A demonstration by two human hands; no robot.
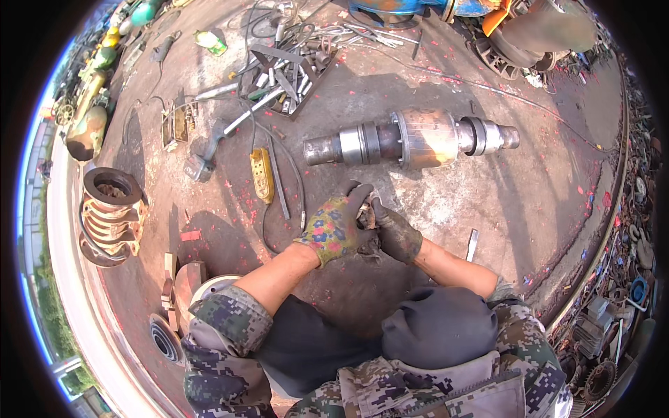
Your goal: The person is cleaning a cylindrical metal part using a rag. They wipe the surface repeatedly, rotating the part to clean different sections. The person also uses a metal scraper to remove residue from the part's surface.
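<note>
My left hand wears a flower-patterned work glove with dark grey fingers. Facing it is my right hand, in a dark, soiled glove. Between them both hands grip a small grimy object, possibly a crumpled rag; the fingers cover much of it. Just beyond lies a motor rotor on its shaft, with a dark bearing ring left of the core and another bearing ring on the right. A yellow power strip and a flat metal bar lie left of the hands.
A metal tray holds heaped wrenches and sockets. Left are a cordless impact wrench and a ribbed motor housing. A flat metal strip lies near my right forearm. Cables cross the ground; scrap parts pile along the right edge.
</note>
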